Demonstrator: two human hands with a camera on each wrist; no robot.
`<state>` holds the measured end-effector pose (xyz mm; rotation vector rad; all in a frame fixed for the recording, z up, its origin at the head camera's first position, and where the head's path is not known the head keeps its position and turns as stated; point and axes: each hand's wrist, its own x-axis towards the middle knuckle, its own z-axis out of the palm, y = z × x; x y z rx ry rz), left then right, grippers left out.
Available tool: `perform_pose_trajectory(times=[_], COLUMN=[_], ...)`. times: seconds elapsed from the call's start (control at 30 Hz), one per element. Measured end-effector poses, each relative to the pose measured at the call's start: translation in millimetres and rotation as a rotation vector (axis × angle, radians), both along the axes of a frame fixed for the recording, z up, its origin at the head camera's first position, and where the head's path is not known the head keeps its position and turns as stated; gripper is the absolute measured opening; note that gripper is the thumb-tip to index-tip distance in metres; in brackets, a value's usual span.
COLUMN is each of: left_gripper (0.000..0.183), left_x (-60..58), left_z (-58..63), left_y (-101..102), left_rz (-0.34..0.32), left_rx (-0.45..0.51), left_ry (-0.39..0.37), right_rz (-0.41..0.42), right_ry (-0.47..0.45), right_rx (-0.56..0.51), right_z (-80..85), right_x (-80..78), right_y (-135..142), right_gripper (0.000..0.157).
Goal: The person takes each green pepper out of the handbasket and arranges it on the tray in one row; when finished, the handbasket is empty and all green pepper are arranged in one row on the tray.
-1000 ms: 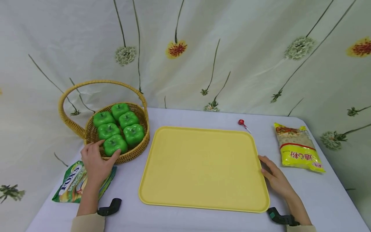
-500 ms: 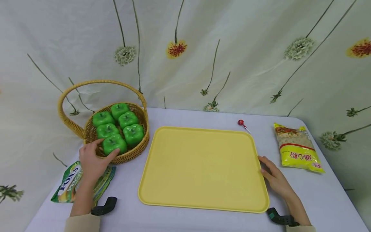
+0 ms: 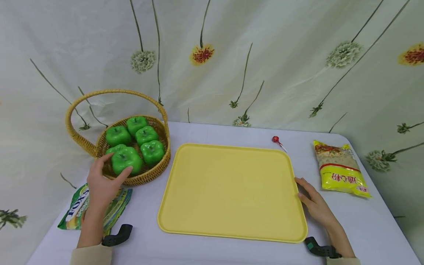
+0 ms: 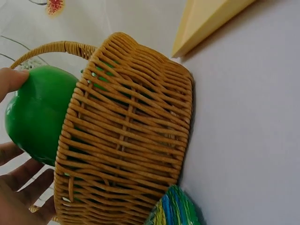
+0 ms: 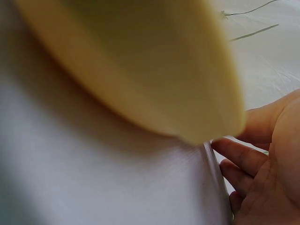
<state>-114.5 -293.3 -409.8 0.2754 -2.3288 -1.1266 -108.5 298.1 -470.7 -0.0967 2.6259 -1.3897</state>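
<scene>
My left hand (image 3: 103, 186) holds a glossy green bell pepper (image 3: 127, 161) between thumb and fingers, over the near left side of a wicker basket (image 3: 155, 176). In the left wrist view the held pepper (image 4: 44, 112) bulges above the basket's rim, the thumb on one side and fingers on the other. Several more green peppers (image 3: 152, 152) lie inside the basket, one partly hidden behind the held one. At the right edge of a yellow tray (image 3: 232, 195), my right hand (image 3: 316, 204) rests with fingers extended, fingertips right at the rim.
The basket's tall handle (image 3: 112, 91) arches behind the peppers. A green candy bag (image 3: 116, 209) lies under the left forearm, against the basket. A red lollipop (image 3: 276, 139) is behind the tray; a yellow pasta bag (image 3: 341, 173) lies at the right. A flowered cloth (image 3: 281, 73) hangs behind.
The left hand has raised the pepper slightly and shifted it left, so it now covers part of the pepper behind it. The right hand and tray look unchanged.
</scene>
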Motion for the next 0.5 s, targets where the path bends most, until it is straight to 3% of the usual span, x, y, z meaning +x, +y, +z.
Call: perform_pose_trajectory(times=[0.2,0.5], left_gripper=[0.061,0.063], left_x=[-1.0,-1.5], left_z=[4.9,16.9], left_y=[5.7,19.1], left_rz=[-0.044,-0.079], left_rx=[0.078,0.141], left_ry=[0.183,0.251], right_rz=[0.001,-0.006], right_ry=[0.001,-0.002], right_rx=[0.002,0.004], right_z=[-0.6,-2.0], right_x=[-1.0,-1.2], right_y=[0.2,0.8], right_gripper=[0.054,0.054])
